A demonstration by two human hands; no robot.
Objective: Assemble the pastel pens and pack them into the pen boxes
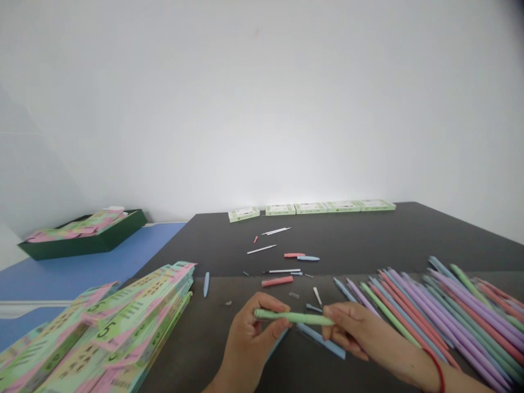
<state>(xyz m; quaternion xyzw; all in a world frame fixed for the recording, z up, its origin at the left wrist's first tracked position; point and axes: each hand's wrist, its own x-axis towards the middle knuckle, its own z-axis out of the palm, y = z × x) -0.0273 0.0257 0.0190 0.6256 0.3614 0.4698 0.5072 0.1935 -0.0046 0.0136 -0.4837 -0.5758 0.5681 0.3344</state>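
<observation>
A light green pen [301,317] lies level in the air between my two hands. My left hand [257,327] pinches its left end between thumb and fingers. Its right end is gripped by my right hand [350,329], which has a red cord round the wrist. Below the hands, a blue pen barrel [323,341] rests on the dark table, partly hidden. Just beyond are a red pen barrel [277,281], a small white tapered part [317,296] and a small blue part [314,308].
Many coloured pens [426,316] lie in rows at right. Stacked printed packets [135,322] stand at left. Farther back are white refills [262,249], a blue cap [308,258] and flat boxes [311,208] along the wall. A dark green tray [90,245] holds more packets.
</observation>
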